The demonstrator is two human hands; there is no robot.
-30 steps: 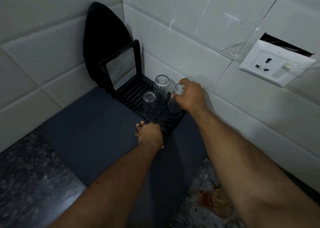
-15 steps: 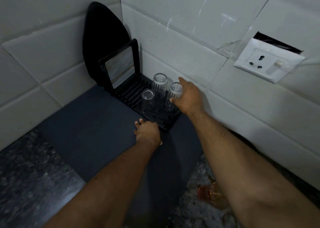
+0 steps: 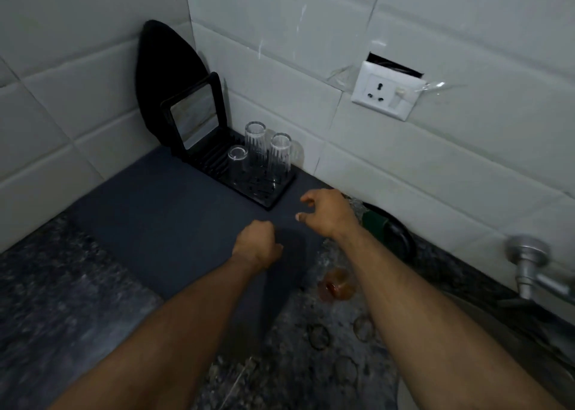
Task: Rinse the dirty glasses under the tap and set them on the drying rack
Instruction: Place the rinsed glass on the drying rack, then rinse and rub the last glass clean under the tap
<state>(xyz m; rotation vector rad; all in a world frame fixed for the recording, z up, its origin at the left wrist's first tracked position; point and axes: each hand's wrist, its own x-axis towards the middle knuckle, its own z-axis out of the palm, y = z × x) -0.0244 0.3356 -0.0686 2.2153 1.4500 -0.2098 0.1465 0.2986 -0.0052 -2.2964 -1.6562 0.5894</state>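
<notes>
Standing upside down on the slatted black plastic drying rack (image 3: 249,188) in the tiled corner, three ribbed clear glasses (image 3: 280,155) are drying while an amber-stained glass (image 3: 337,285) is waiting on the speckled granite counter (image 3: 62,300). We are curling our left hand (image 3: 256,247) into an empty fist above the dark grey mat (image 3: 155,219). We are hovering our right hand (image 3: 329,213) with fingers loosely spread, gripping nothing.

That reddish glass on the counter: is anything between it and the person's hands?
Nothing visible blocks it. The reddish glass stands on the speckled counter, just beside the right forearm; the right hand and left hand, both holding nothing, hover over the dark mat beyond it.
</notes>
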